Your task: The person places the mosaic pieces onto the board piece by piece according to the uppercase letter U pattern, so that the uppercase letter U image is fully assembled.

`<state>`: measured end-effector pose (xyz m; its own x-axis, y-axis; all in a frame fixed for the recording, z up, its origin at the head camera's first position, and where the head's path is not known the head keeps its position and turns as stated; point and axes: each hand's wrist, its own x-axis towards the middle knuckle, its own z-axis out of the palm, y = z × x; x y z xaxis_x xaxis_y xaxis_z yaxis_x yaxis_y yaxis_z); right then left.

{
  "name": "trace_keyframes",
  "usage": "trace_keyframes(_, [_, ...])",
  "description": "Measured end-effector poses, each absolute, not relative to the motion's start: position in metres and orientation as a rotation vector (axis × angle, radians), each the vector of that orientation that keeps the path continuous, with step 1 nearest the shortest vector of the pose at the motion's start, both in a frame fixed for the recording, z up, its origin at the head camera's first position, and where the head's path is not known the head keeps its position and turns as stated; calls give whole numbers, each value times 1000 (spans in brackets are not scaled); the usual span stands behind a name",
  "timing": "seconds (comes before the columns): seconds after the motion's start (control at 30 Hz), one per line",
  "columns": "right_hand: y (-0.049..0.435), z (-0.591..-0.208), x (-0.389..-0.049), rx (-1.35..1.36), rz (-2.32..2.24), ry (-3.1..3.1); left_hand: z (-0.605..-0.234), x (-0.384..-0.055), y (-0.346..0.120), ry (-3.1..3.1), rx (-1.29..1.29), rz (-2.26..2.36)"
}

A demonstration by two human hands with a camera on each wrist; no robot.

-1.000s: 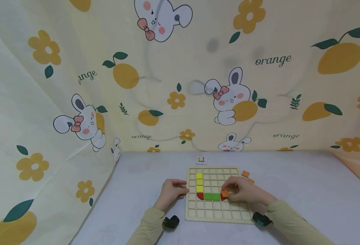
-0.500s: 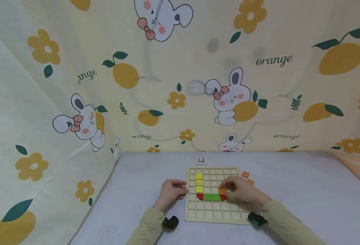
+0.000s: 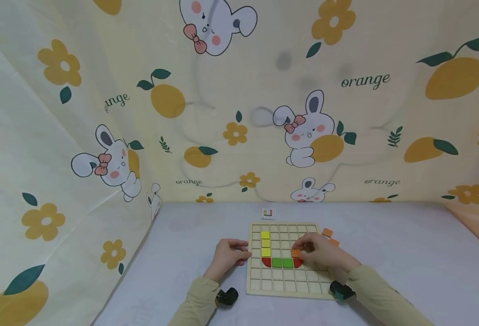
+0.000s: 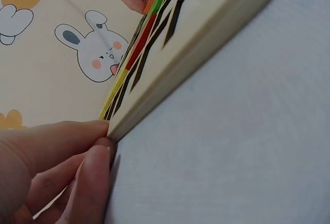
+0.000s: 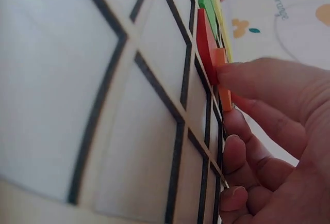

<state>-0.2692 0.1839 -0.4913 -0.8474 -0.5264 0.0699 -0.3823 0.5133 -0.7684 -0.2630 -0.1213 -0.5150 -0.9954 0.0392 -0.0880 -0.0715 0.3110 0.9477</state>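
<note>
A square wooden grid board (image 3: pixel 277 286) lies on the table. My left hand (image 3: pixel 228 254) holds its left edge, and in the left wrist view the fingertip and thumb (image 4: pixel 95 167) meet at that edge. My right hand (image 3: pixel 322 251) pinches an orange square tile (image 3: pixel 296 253) between thumb and fingers. In the right wrist view this tile (image 5: pixel 225 92) stands slightly proud of the grid, right beside a red rounded tile (image 5: pixel 205 46). Several yellow tiles (image 3: pixel 265 243) form a column on the left. Below it runs a row of two green tiles (image 3: pixel 277 263) between two red corner tiles (image 3: pixel 266 262).
Loose orange tiles (image 3: pixel 327 232) lie on the table beyond the board's right edge, partly behind my right hand. A small pattern card (image 3: pixel 268 213) lies past the far edge. A printed cloth (image 3: pixel 239 90) hangs behind the table.
My right hand has moved slightly left and away from me, bringing the orange tile from over the right red tile to the cell behind it. The left hand has stayed put.
</note>
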Motion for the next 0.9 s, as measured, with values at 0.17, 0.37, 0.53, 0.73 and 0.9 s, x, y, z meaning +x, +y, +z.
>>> trace_keyframes(0.17, [185, -489, -268, -751, -1234, 2584, -515, -262, -120, 2476, -37, 1785])
trace_keyframes(0.37, [186, -489, -268, -717, -1243, 2585, -514, -263, -120, 2472, -45, 1780])
trace_keyframes(0.53, [187, -487, -267, -682, -1254, 2581, -514, -263, -120, 2471, -43, 1782])
trace_keyframes(0.73, [191, -481, -265, -728, -1265, 2560, -513, -263, -121, 2465, -26, 1787])
trace_keyframes(0.9, [203, -476, -266, -691, -1239, 2624, -512, -261, -122, 2444, -37, 1804])
